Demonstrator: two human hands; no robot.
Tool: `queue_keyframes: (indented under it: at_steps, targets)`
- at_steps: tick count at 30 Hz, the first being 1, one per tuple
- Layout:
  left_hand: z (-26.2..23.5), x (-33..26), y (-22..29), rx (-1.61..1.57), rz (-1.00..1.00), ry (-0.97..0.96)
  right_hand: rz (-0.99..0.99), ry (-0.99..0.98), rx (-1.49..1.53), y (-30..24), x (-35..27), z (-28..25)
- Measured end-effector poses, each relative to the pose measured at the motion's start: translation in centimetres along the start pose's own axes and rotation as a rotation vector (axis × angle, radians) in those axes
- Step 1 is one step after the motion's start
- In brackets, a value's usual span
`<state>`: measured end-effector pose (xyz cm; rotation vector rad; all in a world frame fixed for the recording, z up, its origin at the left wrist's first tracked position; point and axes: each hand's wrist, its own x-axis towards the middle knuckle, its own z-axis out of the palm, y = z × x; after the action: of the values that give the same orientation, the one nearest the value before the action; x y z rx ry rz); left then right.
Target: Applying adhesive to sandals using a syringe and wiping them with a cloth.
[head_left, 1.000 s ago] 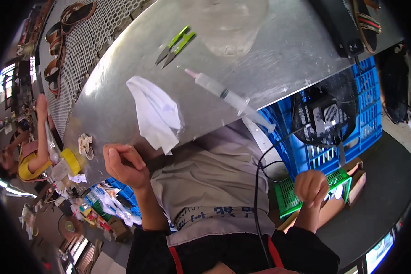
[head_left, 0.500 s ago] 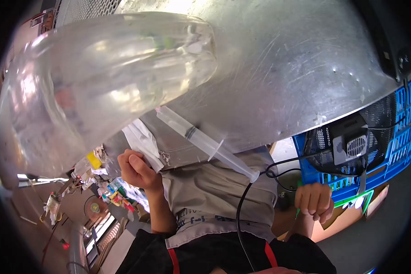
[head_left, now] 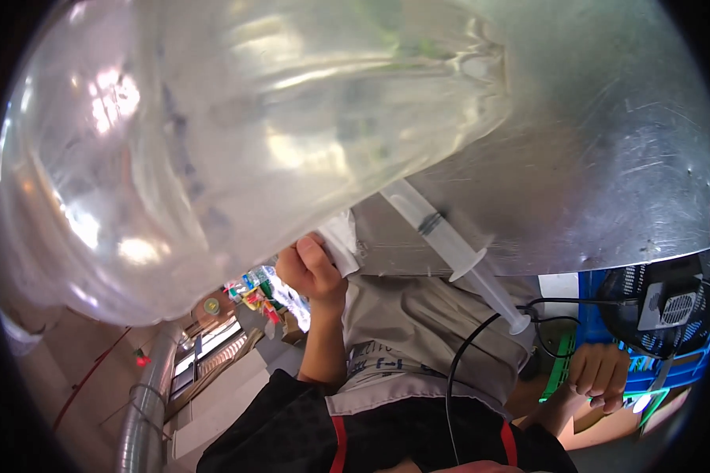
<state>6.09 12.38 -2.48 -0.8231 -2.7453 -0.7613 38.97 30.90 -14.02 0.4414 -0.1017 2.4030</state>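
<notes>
Where the left hand (head_left: 312, 264) rests, at the near edge of the metal table (head_left: 607, 173), the syringe (head_left: 450, 248) lies off to its right, slanting away from it. The syringe's long axis runs from the upper left to the lower right of the view, its plunger end nearest the body and sticking out past the table edge, in front of the apron (head_left: 418, 327). Its tip is hidden behind the big clear container (head_left: 237, 150), bag or bottle I cannot tell, which covers the area above and to the left of the syringe.

To the syringe's lower right, beyond the plunger end, is the right hand (head_left: 598, 377). In the picture this hand is the nearer one to that end, while the left is nearer the barrel; neither touches the syringe. The left fingers are folded in with the thumb over them, and nothing shows in their grip. The white cloth (head_left: 341, 239) sits between that hand and the syringe, though whether hand and cloth touch is unclear. The right fingers are curled loosely down, knuckles up, with no thing seen in them. A black cable (head_left: 459, 359) passes close by the syringe's plunger end.
</notes>
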Motion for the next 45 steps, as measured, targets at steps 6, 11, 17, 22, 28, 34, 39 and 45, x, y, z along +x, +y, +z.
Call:
queue_keyframes:
  at_steps: [6, 11, 17, 22, 28, 34, 39, 45]
  targets:
    - [-0.3, 0.0, 0.2, 0.024, 0.023, 0.006, -0.015, 0.04, -0.011, 0.2, 0.0, 0.2]
    - [-0.9, 0.3, -0.6, 0.002, 0.092, -0.025, 0.03, 0.151, -0.086, 0.2, 0.3, 1.0]
    - [-0.8, 1.0, -1.0, 0.006, 0.134, 0.008, 0.041, 0.28, -0.165, 0.6, -0.2, 2.4]
    - [-1.7, 1.3, -0.8, -0.077, 0.107, -0.036, 0.003, 0.317, -0.226, 1.7, 0.1, 2.5]
    - [-4.1, 7.2, -1.5, -0.697, -0.236, -0.364, -0.044, 0.271, -0.19, 1.2, -0.7, 2.1]
    - [-0.8, 20.6, -7.7, -0.372, 0.026, -0.14, -0.037, 0.284, -0.325, 1.2, -0.3, 2.1]
    - [1.3, 28.6, -13.9, -0.114, 0.049, -0.08, -0.065, 0.274, -0.348, 1.2, -0.7, 2.1]
    - [2.0, 33.7, -17.9, 0.201, -0.251, -0.213, -0.089, 0.279, -0.412, 1.1, -1.1, 2.5]
